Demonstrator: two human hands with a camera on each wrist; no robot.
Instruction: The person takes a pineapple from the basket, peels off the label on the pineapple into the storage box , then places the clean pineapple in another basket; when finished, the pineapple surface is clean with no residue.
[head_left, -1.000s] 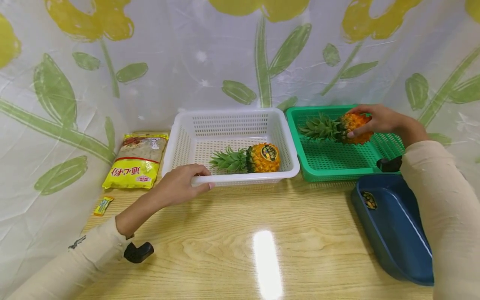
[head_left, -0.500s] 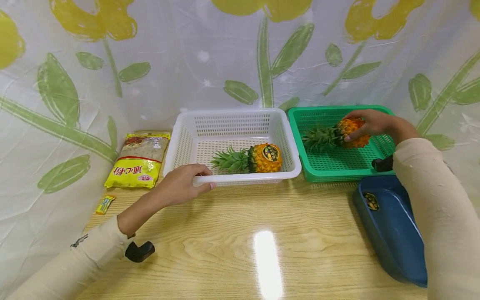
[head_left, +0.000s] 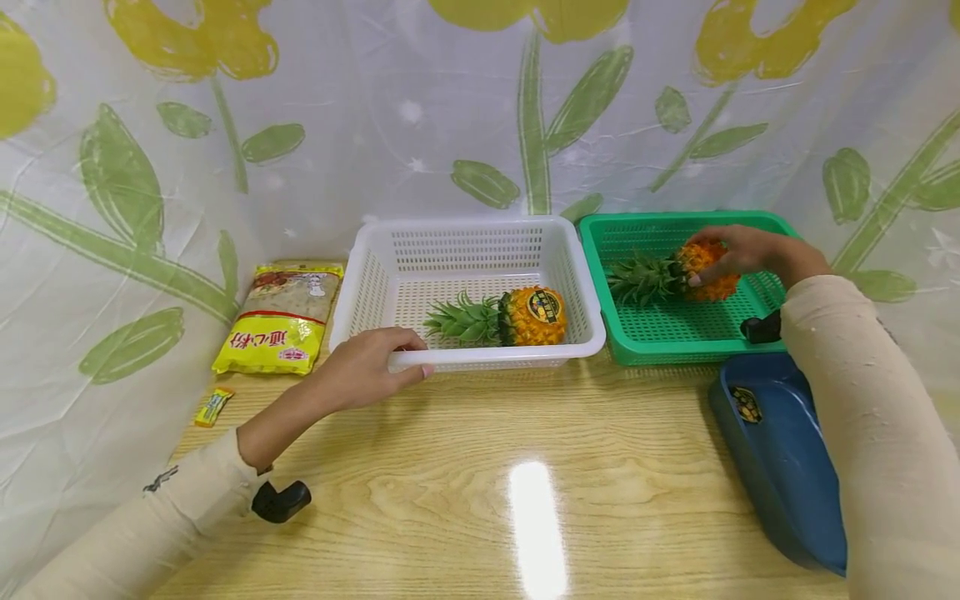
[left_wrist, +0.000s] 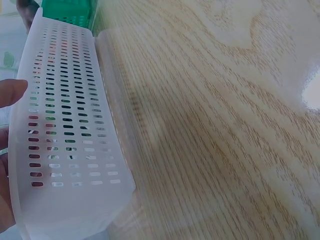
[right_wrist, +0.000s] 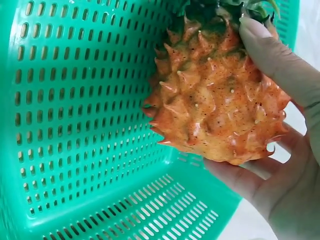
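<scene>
My right hand [head_left: 738,254] grips a small orange pineapple [right_wrist: 215,95] round its spiny body, thumb on one side and fingers on the other. Its leafy crown [head_left: 641,279] points left, inside the green basket [head_left: 675,346]. My left hand [head_left: 367,367] pinches the front rim of the white basket [head_left: 495,358], thumb outside and fingers inside. In that white basket a second pineapple [head_left: 532,317] lies on its side, crown to the left, with a dark round label on its body. The left wrist view shows the slotted outer wall [left_wrist: 70,105] beside my thumb [left_wrist: 12,92].
Left of the white basket lies a yellow food bag [head_left: 281,321], with a small yellow packet [head_left: 214,407] in front of it. A blue basin [head_left: 780,467] stands at the right, a dark label [head_left: 746,404] on its inner wall. A flowered curtain [head_left: 375,108] hangs behind.
My right hand has lowered the pineapple deeper into the green basket and shifted slightly left. The left hand keeps its hold on the white rim.
</scene>
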